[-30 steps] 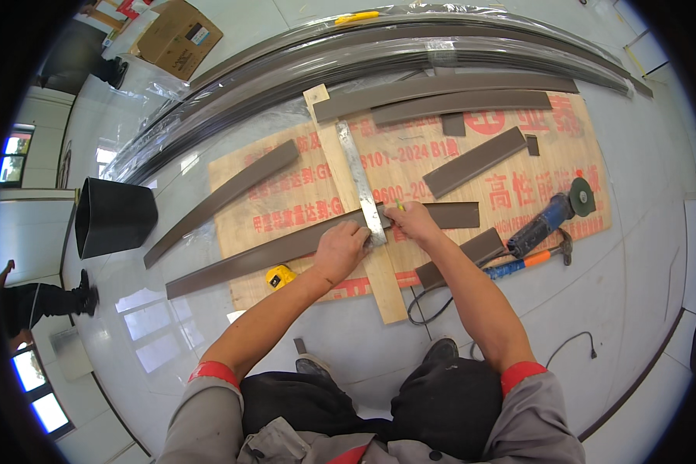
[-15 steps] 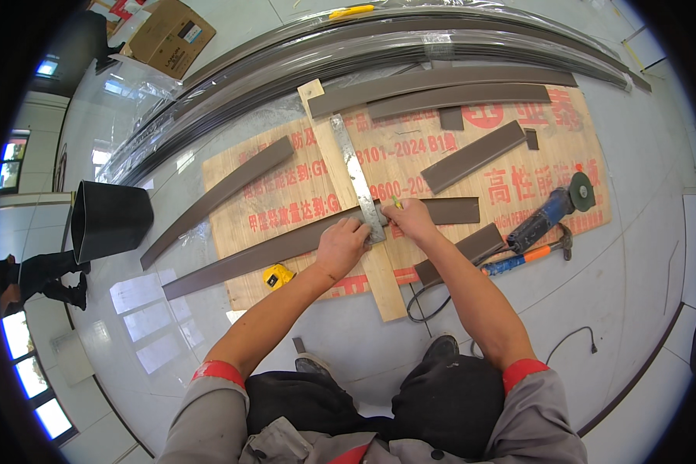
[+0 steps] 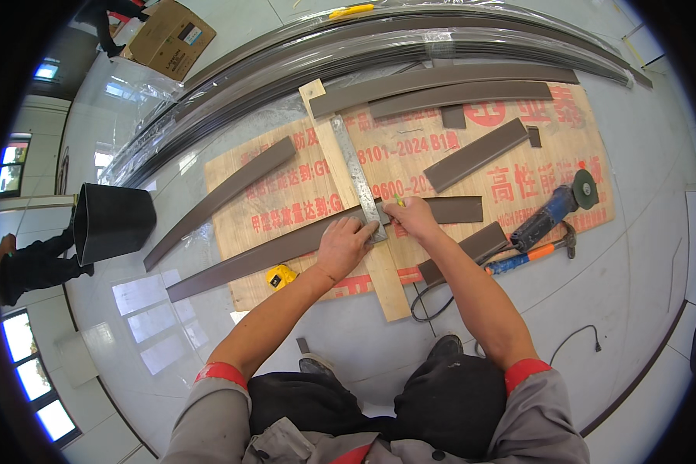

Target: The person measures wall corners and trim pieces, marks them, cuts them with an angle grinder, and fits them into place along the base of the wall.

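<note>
A long brown trim strip [image 3: 263,257] lies across a printed wooden board [image 3: 286,197], over a pale wooden batten [image 3: 389,288]. A steel carpenter's square [image 3: 353,166] rests along the batten, its lower end on the strip. My left hand [image 3: 345,246] holds the square's lower end down, fingers closed against it and the strip. Just right of the square, my right hand [image 3: 411,220] pinches a thin yellow-green pencil [image 3: 399,202] over the strip. The pencil's tip is too small to make out.
A yellow tape measure [image 3: 280,276] lies left of my left forearm. To the right are an angle grinder [image 3: 545,220] with its cord and a hammer [image 3: 530,256]. More brown strips [image 3: 478,155] lie around; wrapped lengths [image 3: 286,71], a carton [image 3: 170,39] and a black bin [image 3: 114,223] stand beyond.
My left hand's fingers have shifted slightly at the square's lower end. My right hand stays in nearly the same place. At far left, another person's legs have moved.
</note>
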`<action>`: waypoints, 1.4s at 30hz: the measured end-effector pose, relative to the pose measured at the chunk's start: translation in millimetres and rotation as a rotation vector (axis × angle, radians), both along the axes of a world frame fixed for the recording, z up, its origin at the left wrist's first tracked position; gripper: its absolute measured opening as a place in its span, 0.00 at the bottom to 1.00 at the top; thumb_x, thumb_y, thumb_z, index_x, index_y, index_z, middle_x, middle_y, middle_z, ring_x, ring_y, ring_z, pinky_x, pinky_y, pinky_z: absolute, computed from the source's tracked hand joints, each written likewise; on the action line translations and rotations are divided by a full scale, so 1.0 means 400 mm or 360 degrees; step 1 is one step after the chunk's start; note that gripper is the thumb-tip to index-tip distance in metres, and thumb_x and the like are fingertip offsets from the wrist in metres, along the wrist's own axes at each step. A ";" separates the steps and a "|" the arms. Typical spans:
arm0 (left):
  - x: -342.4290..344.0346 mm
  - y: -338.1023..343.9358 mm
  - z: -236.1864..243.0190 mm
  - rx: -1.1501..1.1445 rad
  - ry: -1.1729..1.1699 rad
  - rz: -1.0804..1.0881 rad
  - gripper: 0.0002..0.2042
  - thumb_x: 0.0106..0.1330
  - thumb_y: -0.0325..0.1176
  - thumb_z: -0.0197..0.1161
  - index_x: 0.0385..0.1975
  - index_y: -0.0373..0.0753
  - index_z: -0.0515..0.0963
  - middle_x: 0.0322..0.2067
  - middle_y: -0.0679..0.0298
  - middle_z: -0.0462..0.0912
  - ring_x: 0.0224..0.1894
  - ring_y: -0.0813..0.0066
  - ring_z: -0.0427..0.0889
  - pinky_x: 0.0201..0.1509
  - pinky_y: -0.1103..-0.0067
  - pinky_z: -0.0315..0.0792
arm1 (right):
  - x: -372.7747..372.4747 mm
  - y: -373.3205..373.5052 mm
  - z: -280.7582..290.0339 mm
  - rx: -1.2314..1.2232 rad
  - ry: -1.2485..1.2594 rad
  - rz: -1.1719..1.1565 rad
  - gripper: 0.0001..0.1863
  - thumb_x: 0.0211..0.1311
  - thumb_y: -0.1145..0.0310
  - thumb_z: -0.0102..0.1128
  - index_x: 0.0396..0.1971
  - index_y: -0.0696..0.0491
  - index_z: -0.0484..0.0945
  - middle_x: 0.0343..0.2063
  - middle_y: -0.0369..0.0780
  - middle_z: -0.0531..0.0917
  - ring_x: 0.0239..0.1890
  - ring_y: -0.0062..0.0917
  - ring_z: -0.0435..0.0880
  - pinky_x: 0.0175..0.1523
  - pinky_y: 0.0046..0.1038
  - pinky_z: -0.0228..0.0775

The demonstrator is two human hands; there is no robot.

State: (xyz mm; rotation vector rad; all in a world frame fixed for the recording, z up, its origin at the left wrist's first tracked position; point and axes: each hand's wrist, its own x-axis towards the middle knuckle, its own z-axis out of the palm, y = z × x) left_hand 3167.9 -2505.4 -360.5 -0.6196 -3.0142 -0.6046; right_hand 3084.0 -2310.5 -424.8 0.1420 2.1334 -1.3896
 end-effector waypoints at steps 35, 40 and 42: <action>-0.014 -0.022 -0.020 -0.0029 -0.0061 -0.0064 0.27 0.54 0.42 0.74 0.57 0.55 0.80 0.67 0.51 0.66 0.69 0.50 0.65 0.72 0.57 0.59 | 0.005 -0.001 -0.005 -0.0079 -0.0016 -0.0058 0.24 0.53 0.51 0.64 0.24 0.63 0.83 0.21 0.48 0.84 0.25 0.33 0.85 0.34 0.35 0.75; -0.013 -0.021 -0.028 -0.0002 -0.0060 -0.0042 0.26 0.55 0.42 0.73 0.56 0.53 0.80 0.66 0.51 0.67 0.68 0.51 0.65 0.72 0.57 0.57 | 0.005 -0.001 0.003 -0.0050 0.0030 -0.0034 0.24 0.53 0.51 0.63 0.24 0.63 0.83 0.21 0.49 0.84 0.25 0.35 0.85 0.35 0.35 0.75; -0.014 -0.019 -0.029 0.0003 -0.0060 -0.0038 0.26 0.54 0.42 0.73 0.56 0.52 0.80 0.66 0.51 0.68 0.68 0.51 0.66 0.72 0.57 0.58 | 0.005 0.000 0.001 0.0004 0.0054 -0.0015 0.25 0.53 0.51 0.63 0.24 0.63 0.83 0.21 0.50 0.84 0.25 0.36 0.85 0.35 0.36 0.75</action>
